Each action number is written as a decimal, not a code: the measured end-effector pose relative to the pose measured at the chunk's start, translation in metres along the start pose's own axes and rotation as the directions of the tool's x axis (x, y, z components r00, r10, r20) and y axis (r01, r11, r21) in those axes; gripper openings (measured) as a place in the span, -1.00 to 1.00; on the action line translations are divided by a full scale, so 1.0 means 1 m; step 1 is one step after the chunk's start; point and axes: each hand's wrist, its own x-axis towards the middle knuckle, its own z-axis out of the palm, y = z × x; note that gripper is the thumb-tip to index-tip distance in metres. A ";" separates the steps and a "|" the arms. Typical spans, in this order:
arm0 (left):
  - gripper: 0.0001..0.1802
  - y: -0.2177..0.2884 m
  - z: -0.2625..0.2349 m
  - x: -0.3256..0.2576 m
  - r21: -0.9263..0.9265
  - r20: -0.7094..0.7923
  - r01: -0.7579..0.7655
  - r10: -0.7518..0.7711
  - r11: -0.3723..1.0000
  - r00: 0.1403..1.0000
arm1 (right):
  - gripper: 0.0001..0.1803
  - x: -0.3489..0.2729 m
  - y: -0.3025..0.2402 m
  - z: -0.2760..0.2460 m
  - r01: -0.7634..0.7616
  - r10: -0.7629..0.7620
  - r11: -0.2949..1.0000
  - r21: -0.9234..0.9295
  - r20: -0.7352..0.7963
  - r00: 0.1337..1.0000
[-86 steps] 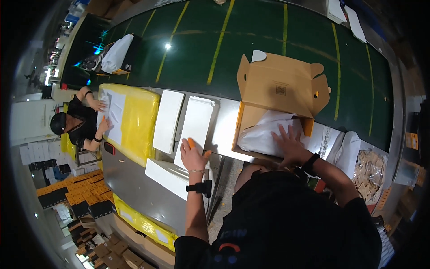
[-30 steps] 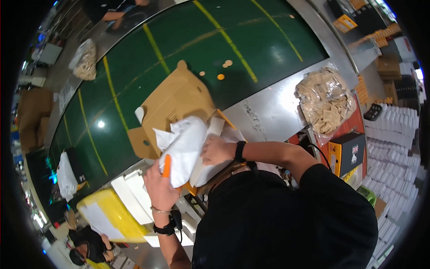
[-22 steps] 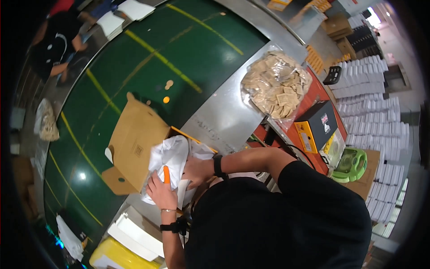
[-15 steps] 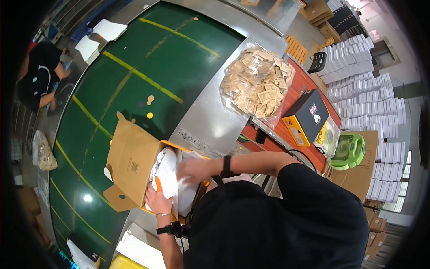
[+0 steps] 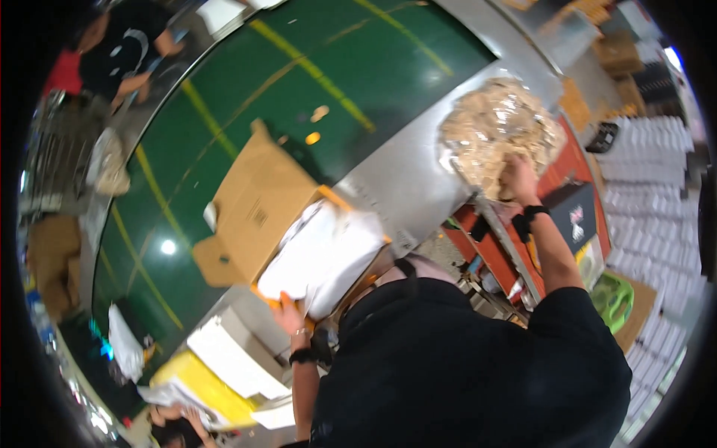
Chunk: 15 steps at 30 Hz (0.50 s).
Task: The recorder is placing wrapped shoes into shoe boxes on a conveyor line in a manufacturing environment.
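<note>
the person's left hand (image 5: 287, 313) rests at the near lower corner of the open brown cardboard box (image 5: 254, 205), its fingers curled against the orange edge and the crumpled white plastic liner (image 5: 325, 254) that bulges out of the box; how tightly they close is not clear at this blur. the box sits at the near edge of the green conveyor belt with yellow lines (image 5: 299, 82), its flaps folded outward. the right hand (image 5: 519, 175) is now extended far to the right, fingers bent onto the near edge of the large clear plastic bag of small tan packets (image 5: 497, 131), which lies on the grey metal ledge (image 5: 407, 187) beside the belt; a dark band circles that wrist. half a second earlier both hands were together at the white liner in the box, so the right hand has left the box and crossed to the bag, while the left remains at the box corner. the view has also swung, shifting box and bag within the frame. behind the bag stand a red bench (image 5: 515, 246) and stacked white cartons (image 5: 657, 179). at lower left lie flat white boxes (image 5: 231, 362) and a yellow sheet (image 5: 205, 388). other people (image 5: 123, 52) work at the belt's far side, upper left.
</note>
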 end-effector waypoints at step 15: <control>-0.49 0.071 0.009 0.015 0.335 -0.182 -0.473 0.548 0.815 0.816 | -0.38 -0.063 -0.319 0.043 0.050 -0.574 0.682 0.729 0.493 0.654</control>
